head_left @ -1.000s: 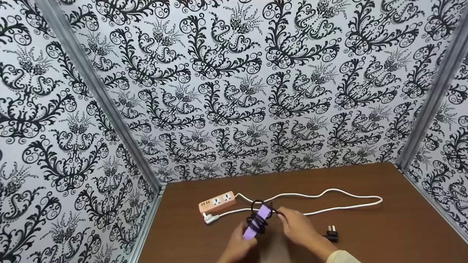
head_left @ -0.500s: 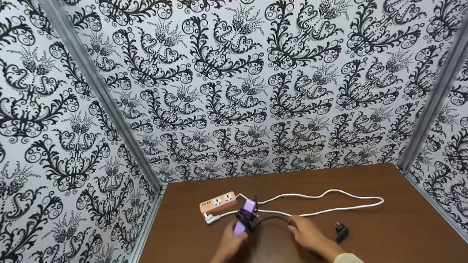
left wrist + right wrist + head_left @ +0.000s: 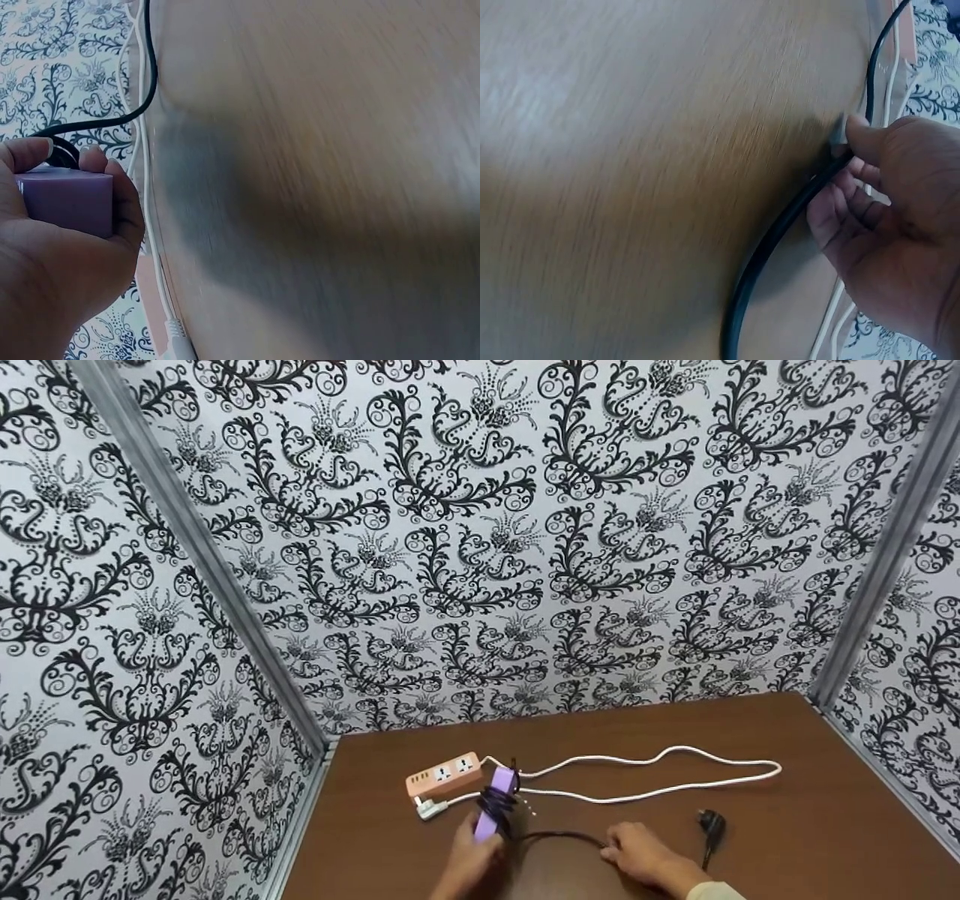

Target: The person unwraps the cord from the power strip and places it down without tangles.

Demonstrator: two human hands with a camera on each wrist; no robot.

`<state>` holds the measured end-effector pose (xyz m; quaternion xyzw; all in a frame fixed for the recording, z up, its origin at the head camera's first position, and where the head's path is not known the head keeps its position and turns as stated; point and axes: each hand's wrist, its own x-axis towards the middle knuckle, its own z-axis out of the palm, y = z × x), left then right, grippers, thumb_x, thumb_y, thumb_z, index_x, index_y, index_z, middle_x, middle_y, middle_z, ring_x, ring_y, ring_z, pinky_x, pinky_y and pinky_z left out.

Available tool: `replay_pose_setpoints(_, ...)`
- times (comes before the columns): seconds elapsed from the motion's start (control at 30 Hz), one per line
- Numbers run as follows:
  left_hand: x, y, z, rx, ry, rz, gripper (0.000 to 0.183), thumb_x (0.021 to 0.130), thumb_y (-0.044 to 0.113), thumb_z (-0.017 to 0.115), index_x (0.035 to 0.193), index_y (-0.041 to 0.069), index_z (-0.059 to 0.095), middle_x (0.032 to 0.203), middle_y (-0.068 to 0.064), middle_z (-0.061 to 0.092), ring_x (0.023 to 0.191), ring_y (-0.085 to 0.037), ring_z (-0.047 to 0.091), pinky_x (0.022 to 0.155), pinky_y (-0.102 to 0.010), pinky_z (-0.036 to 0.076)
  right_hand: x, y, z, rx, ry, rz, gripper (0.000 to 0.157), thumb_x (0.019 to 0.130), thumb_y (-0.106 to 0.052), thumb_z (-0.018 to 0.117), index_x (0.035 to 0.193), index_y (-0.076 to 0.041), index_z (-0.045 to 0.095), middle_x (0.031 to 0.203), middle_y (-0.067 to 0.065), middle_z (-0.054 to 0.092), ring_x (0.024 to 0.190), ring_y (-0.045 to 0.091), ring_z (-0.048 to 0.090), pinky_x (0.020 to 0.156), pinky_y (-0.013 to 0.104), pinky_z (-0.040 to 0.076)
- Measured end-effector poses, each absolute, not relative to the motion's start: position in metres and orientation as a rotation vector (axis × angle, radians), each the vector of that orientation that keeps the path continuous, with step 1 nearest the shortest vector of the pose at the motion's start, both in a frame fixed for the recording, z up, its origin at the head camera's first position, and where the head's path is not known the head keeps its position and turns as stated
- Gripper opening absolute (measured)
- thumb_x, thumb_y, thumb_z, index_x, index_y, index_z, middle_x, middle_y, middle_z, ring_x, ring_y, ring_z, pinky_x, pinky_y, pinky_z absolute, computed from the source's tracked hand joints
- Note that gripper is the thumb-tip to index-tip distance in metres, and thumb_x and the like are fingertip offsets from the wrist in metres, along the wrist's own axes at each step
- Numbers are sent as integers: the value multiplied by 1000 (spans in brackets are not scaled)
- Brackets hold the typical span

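Observation:
My left hand (image 3: 471, 855) grips the lower end of a purple power strip (image 3: 504, 780), with several turns of black cord (image 3: 495, 801) wound round its middle. In the left wrist view, the fingers and thumb wrap the end of the purple strip (image 3: 71, 201). From the strip, a loose stretch of black cord (image 3: 559, 834) runs across to my right hand (image 3: 641, 851). That hand pinches the cord (image 3: 776, 232) between thumb and fingers, as the right wrist view shows. Beyond it lies the black plug (image 3: 711, 823) on the cord's end.
An orange power strip (image 3: 444, 777) lies at the back left of the brown table (image 3: 637, 724). Its white plug (image 3: 430, 808) rests just in front. The white cord (image 3: 675, 786) forms a long loop to the right. Patterned walls (image 3: 480, 547) stand behind and at both sides.
The purple strip and my left hand have shifted left and slightly down. My right hand has moved right, drawing out a longer stretch of cord. The black plug has shifted right and turned.

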<state>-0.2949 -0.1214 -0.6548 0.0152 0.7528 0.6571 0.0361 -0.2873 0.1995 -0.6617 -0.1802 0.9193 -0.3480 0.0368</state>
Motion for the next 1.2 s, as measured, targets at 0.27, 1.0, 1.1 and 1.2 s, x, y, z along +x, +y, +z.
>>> replay_pose_setpoints(0.27, -296, -119, -653, 55, 2311, 2014, 34, 82, -4, 59, 116, -5, 52, 81, -1, 57, 67, -13, 57, 58, -24, 49, -286, 195, -661, -542, 2887, -1015, 33, 96, -19, 77, 75, -8, 54, 70, -8, 42, 62, 5, 36, 58, 26, 30)
replay_pose_setpoints(1.0, -284, -92, -624, 117, 2289, 2007, 46, 88, 7, 66, 129, -7, 52, 99, -8, 63, 78, -15, 61, 66, -27, 54, -276, 103, -617, -1307, 3165, -852, 17, 96, -23, 75, 105, -10, 71, 100, 3, 74, 95, 22, 66, 81, 37, 48)
replay_pose_setpoints(1.1, -284, -95, -626, 104, 2293, 2010, 50, 89, 8, 66, 133, -9, 50, 103, -10, 64, 81, -15, 61, 67, -27, 55, -278, 95, -617, -1335, 3200, -925, 9, 95, -22, 75, 96, -15, 70, 92, -3, 72, 89, 17, 63, 78, 34, 45)
replay_pose_setpoints(1.2, -286, -102, -631, 107, 2361, 1965, 53, 89, 10, 67, 135, -9, 50, 105, -10, 64, 85, -15, 60, 69, -27, 53, -281, 90, -615, -1382, 3247, -988, 7, 96, -23, 74, 95, -17, 70, 89, -6, 70, 84, 15, 61, 76, 32, 45)
